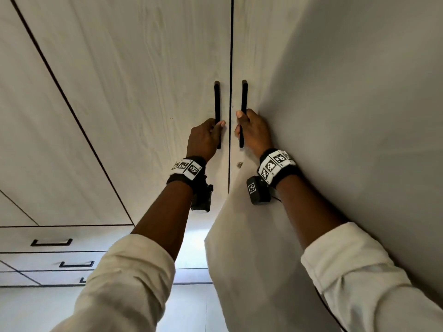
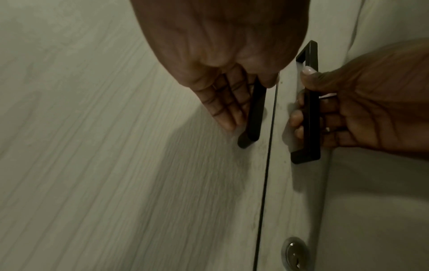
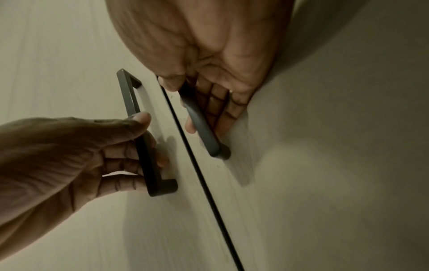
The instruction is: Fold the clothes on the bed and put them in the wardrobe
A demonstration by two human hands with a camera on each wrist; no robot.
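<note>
The wardrobe has two pale wood-grain doors (image 1: 143, 80) that meet at a thin dark seam. Each door carries a black vertical bar handle. My left hand (image 1: 206, 137) grips the lower part of the left handle (image 1: 217, 101), fingers behind the bar and thumb in front. My right hand (image 1: 251, 130) grips the right handle (image 1: 244, 97) the same way. The left wrist view shows the left hand (image 2: 223, 73) on its handle (image 2: 254, 119). The right wrist view shows the right hand (image 3: 209, 64) on its handle (image 3: 202, 124). No folded clothes are in view.
A grey wall (image 1: 359, 116) runs close along the right door. A round keyhole lock (image 1: 239, 165) sits below the right handle. Drawers with black handles (image 1: 51, 242) lie at lower left. Cream cloth (image 1: 239, 248) hangs between my arms; whose it is I cannot tell.
</note>
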